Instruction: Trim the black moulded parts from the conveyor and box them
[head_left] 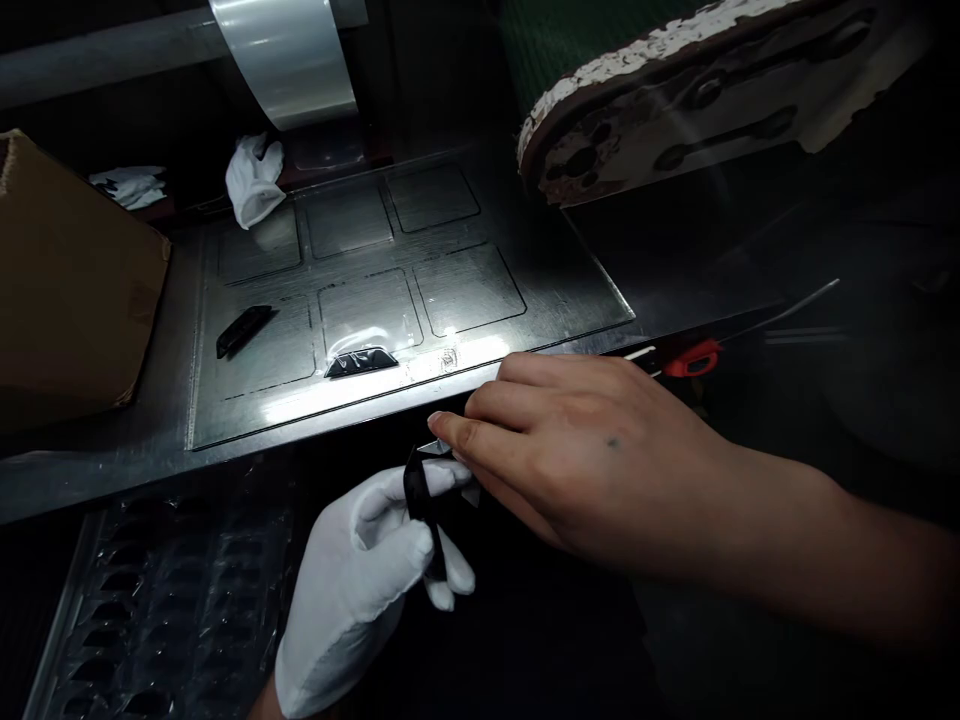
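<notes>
My left hand (360, 580), in a white glove, is closed on a small, narrow black part (420, 495) that I hold upright between thumb and fingers. Bare and bent at the knuckles, my right hand (577, 440) has its fingertips close by the left fingertips. A small pale, shiny piece (433, 447) shows at the right fingertips; what it is I cannot make out. Two similar black parts lie on the metal plate (480, 225): a shiny one (361, 362) near its front edge and a darker one (244, 330) to the left.
A cardboard box (67, 290) stands at the left. Behind the plate are a white glove (253, 180) and a roll of clear film (289, 60). A belt machine (675, 110) overhangs at the right, above a red-handled tool (691, 358). Lower left, a clear tray (176, 600) holds several black parts.
</notes>
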